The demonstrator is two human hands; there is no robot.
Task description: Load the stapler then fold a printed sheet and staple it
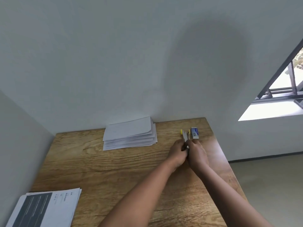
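A small stapler [185, 136] with yellow parts and a metal rail lies at the far right of the wooden table [114, 169], its near end hidden between my hands. My left hand [177, 153] and my right hand [196, 154] are pressed together around that near end, both gripping it. A small blue-and-white staple box [194, 133] sits just right of the stapler. Printed sheets [44, 208] with a dark block lie at the near left corner.
A stack of folded white sheets [129, 134] lies at the back middle of the table against the grey wall. The table's right edge runs close beside my right hand, with floor beyond. A window is at the upper right.
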